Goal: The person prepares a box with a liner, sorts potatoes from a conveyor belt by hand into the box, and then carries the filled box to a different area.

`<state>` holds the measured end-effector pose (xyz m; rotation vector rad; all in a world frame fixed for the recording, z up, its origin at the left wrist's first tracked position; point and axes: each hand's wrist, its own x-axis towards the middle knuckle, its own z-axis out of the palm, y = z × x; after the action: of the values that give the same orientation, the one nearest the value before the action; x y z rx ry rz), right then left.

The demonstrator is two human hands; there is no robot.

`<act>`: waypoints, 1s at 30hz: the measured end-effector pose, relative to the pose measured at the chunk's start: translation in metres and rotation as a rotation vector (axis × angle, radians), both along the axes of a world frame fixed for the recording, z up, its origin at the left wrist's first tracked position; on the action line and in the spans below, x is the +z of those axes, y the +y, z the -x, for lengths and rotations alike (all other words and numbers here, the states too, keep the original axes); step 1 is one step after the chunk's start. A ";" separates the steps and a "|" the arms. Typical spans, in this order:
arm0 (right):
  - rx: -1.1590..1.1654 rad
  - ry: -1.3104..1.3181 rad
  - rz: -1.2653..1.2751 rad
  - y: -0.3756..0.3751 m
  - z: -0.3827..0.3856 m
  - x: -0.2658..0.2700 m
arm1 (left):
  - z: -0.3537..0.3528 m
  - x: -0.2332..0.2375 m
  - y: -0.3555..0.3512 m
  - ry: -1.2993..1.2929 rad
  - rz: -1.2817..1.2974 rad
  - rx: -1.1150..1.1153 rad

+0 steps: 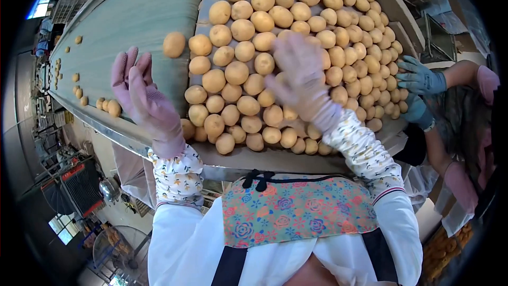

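My left hand [138,90], in a pinkish glove, is raised over the edge of a green conveyor belt [153,0]. Its fingers are apart and slightly curled, with nothing visible between them. Just beyond the fingertips is a single potato [174,45], slightly blurred, at the belt's near side. My right hand [301,74], gloved alike and smeared by motion, reaches over the spread of potatoes [237,73]. Its thumb stands away from the stretched fingers, and no held potato shows. Whether the palm touches the potatoes beneath is hidden.
Another person's blue-gloved hands [422,76] rest against the potatoes at the right. A few small potatoes [108,106] lie along the belt's left side. A metal rim [227,172] runs before my apron. A fan [119,251] stands at lower left.
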<state>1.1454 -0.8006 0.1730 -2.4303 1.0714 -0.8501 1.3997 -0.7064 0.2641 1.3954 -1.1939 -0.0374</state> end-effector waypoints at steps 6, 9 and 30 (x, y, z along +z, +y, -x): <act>0.749 -0.089 0.032 0.052 -0.074 0.005 | 0.003 -0.004 0.000 0.109 -0.055 0.047; 0.441 -0.074 0.109 -0.010 -0.052 -0.008 | 0.003 -0.001 0.004 0.063 -0.079 0.060; 0.281 -0.004 -0.019 0.041 -0.011 -0.006 | 0.018 0.008 0.003 0.601 -0.321 -0.038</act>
<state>1.1569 -0.7595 0.1672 -2.4835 0.7084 -0.7464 1.3820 -0.7031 0.2716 1.4896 -0.7245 -0.6551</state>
